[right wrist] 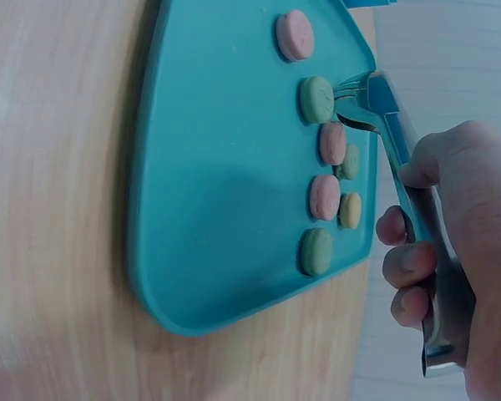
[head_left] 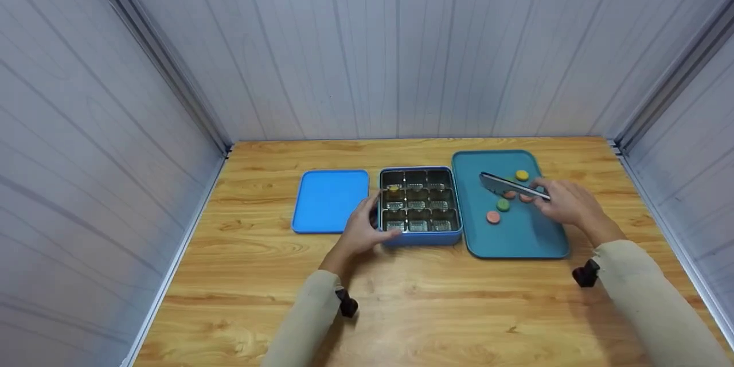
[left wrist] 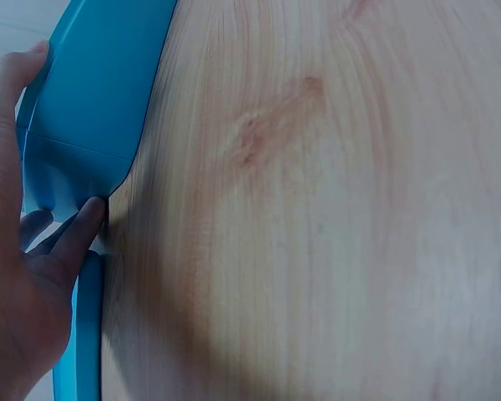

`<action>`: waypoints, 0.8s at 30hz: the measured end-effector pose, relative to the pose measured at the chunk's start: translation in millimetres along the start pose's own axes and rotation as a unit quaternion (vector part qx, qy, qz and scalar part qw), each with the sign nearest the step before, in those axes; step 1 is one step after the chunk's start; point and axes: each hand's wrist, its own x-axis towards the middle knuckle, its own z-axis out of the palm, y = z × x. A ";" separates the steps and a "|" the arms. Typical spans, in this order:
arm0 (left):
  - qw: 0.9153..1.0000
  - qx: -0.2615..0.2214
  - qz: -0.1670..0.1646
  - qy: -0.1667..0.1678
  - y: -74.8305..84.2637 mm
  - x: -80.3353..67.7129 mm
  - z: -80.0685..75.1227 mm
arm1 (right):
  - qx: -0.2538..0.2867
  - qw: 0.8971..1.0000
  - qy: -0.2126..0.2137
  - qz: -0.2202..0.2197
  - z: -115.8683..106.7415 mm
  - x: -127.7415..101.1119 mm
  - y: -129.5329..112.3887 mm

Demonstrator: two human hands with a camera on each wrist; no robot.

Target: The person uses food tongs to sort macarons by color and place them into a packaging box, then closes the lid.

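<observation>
Bright even light, soft wrist-view blur.

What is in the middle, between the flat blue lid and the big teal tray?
The blue box with its little compartments sits between the blue lid and the teal tray. The left hand holds the box's near-left corner. The head view shows this.

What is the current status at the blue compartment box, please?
Left hand grips blue compartment box. Right hand holds metal tongs over teal tray of macarons. Nothing obstructing.
</observation>
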 end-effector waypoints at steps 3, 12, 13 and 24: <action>1.000 0.005 0.000 -0.001 0.0 -1.1 0.0 | 0.000 1.000 0.003 -0.003 -4.8 1.3 0.8; 1.000 0.015 -0.001 0.007 -0.8 -0.7 0.1 | 0.012 1.000 0.005 -0.008 -15.6 4.7 -4.7; 1.000 0.015 0.000 0.007 -0.6 -0.9 0.3 | 0.013 1.000 0.005 -0.009 -17.2 4.9 -5.7; 1.000 0.016 -0.009 0.006 -0.4 0.2 1.4 | 0.029 1.000 0.003 -0.010 -27.9 12.6 -25.7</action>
